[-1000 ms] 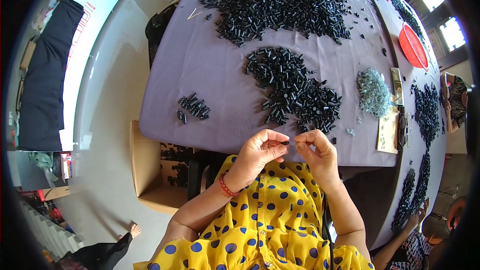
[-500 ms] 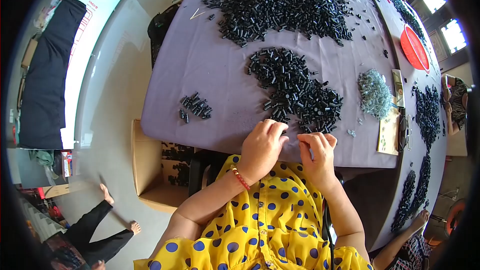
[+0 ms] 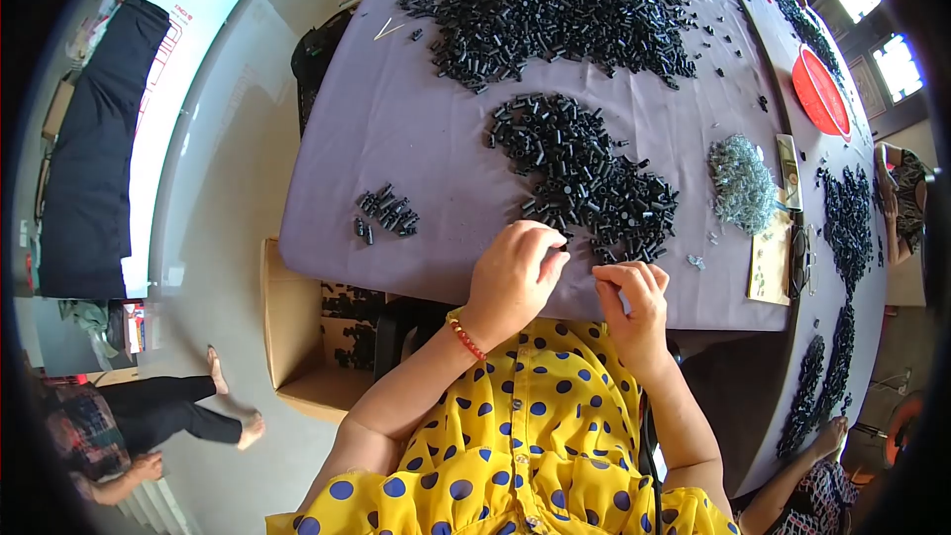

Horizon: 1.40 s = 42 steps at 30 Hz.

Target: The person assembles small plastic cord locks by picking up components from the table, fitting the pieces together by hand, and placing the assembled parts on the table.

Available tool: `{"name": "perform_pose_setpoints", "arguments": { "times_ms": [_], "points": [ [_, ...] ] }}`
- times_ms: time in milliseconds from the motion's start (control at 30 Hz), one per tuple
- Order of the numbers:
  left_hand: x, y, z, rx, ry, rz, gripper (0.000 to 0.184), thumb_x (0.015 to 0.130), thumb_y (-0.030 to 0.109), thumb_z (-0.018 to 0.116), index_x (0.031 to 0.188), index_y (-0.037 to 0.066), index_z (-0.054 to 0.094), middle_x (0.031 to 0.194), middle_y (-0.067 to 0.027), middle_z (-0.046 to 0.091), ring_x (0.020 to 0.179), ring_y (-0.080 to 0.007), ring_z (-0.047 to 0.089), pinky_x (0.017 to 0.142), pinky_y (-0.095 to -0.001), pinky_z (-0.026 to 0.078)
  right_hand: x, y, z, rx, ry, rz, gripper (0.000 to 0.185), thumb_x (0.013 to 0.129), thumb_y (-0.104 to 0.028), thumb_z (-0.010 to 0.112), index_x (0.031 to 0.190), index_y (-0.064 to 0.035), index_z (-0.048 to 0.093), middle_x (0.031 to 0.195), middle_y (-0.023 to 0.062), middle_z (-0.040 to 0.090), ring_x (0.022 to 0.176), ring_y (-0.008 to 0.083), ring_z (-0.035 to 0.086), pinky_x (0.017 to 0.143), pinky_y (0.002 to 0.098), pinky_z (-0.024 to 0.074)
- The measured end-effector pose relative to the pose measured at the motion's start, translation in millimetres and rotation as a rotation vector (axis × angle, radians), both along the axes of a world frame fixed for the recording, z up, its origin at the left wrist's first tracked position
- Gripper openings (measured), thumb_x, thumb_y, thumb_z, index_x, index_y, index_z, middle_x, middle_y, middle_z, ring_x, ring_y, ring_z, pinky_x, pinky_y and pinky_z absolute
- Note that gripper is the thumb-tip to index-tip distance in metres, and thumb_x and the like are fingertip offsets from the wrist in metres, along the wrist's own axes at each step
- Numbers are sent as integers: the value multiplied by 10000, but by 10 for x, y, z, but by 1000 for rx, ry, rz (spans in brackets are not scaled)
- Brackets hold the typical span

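Observation:
My left hand [image 3: 516, 275] is at the front edge of the near pile of small black cylindrical pieces [image 3: 584, 173], thumb and fingers pinched on a small black piece [image 3: 563, 247]. My right hand [image 3: 634, 305] is just right of it over the table's front edge, thumb and fingertips nearly together; whatever lies between them is too small to make out. A small cluster of black pieces [image 3: 387, 213] lies to the left. Right of the near pile is a heap of small clear pieces [image 3: 742, 183].
A large black pile [image 3: 555, 20] covers the table's [image 3: 396, 119] far part. At the right are a red basket [image 3: 820, 91], glasses [image 3: 800, 260] and other people's arms. An open cardboard box [image 3: 297, 376] stands below the left edge. One person [image 3: 129, 426] is at lower left.
My left hand has moved forward to the near pile, turning its back upward. My right hand has shifted slightly. The person at lower left has come further into view.

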State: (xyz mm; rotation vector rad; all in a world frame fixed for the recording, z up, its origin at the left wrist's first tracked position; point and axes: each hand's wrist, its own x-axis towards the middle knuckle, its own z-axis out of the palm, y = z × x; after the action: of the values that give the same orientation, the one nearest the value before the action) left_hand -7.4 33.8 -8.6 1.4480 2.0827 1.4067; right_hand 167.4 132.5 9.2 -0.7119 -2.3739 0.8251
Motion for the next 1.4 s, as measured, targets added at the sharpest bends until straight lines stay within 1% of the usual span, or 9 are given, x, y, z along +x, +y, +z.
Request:
{"name": "perform_pose_setpoints", "arguments": {
  "times_ms": [67,133,200,300,600,833,1033,1233,1400],
  "points": [
    [30,-73,30,-8,-464,-59,125,959,65,693,1078,55,655,1079,-69,694,960,-159,697,811,-301,576,21,9,8,-240,20,-28,214,857,23,738,1053,-53,697,926,41,689,874,208,642,900,357,434],
    [11,-163,44,8,-1052,-159,78,1001,77,650,1073,46,650,1114,-75,709,1001,-130,694,843,-285,576,43,9,-29,-707,192,-58,189,902,50,716,1073,-28,706,926,13,670,873,135,624,836,291,491],
    [-21,-227,120,-71,-1191,-233,140,1028,93,623,1151,38,662,1125,-59,704,1019,-118,684,872,-276,577,7,-10,98,-1129,337,-103,177,925,60,699,1080,-22,710,936,-8,654,877,96,605,820,261,497],
    [2,-273,224,-188,-1187,-253,203,1038,84,614,1226,25,663,1119,-49,701,1031,-110,680,900,-274,577,4,2,104,-928,297,9,184,932,64,696,1096,-20,708,973,-18,645,893,87,592,860,248,481],
    [54,-286,62,-106,-1220,-290,306,1009,15,643,1308,4,580,1164,-65,655,1040,-133,677,925,-283,576,-45,-45,80,-400,124,27,236,853,47,736,1056,-70,706,895,7,680,852,164,638,914,325,415],
    [78,-284,-28,-88,-1220,-326,266,1019,33,636,1278,6,581,1145,-58,657,1022,-117,668,929,-275,570,-87,1,173,-91,36,144,277,831,48,719,1065,-98,699,883,-19,686,832,151,641,920,354,361],
    [67,-281,-29,-77,-1237,-357,255,1032,60,628,1274,5,570,1122,-49,659,994,-104,652,924,-259,558,-133,-14,220,140,12,181,293,831,40,698,1086,-105,696,894,-13,693,842,171,656,919,383,367],
    [66,-282,-15,-79,-1250,-335,239,1035,60,620,1264,3,575,1124,-58,664,996,-114,663,914,-273,565,-153,-31,225,147,16,179,288,839,30,705,1099,-93,694,943,2,720,844,188,668,921,386,388],
    [-19,-282,46,-110,-1232,-211,225,1031,67,629,1243,0,598,1110,-70,680,998,-132,682,886,-280,575,-153,-17,99,-215,70,-39,241,863,0,716,1091,-74,695,927,21,723,854,199,665,890,370,406]
  ]
}}
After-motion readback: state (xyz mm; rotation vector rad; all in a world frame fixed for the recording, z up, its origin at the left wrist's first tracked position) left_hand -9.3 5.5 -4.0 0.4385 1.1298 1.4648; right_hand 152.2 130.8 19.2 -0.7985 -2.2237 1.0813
